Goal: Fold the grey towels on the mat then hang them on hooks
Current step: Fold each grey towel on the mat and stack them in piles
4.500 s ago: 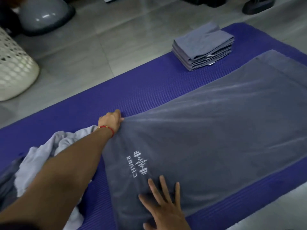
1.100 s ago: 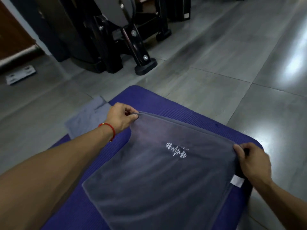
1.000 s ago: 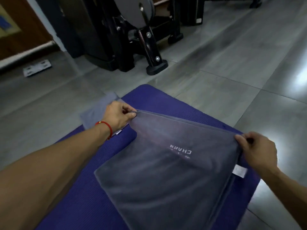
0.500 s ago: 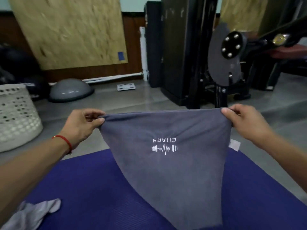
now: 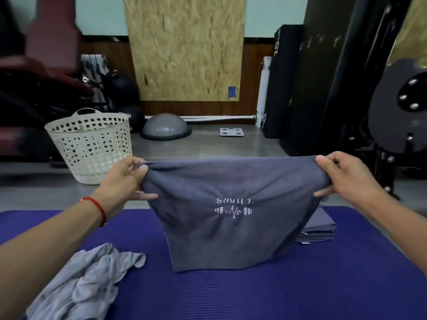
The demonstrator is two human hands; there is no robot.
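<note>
head view: both hands hold a folded grey towel (image 5: 231,218) up by its top edge – the left hand (image 5: 126,179) pinches the left corner, the right hand (image 5: 344,175) grips the right corner, fingers curled round the cloth. the towel hangs between them, its white logo upside down, its lower edge touching the purple mat (image 5: 231,294). a stack of folded grey towels (image 5: 320,228) sits on the mat behind the towel's right side – a crumpled lighter towel (image 5: 85,282) lies on the mat at lower left. a white perforated basket (image 5: 91,144) stands on the floor beyond the left hand, a grey half-dome (image 5: 165,127) further back
</note>
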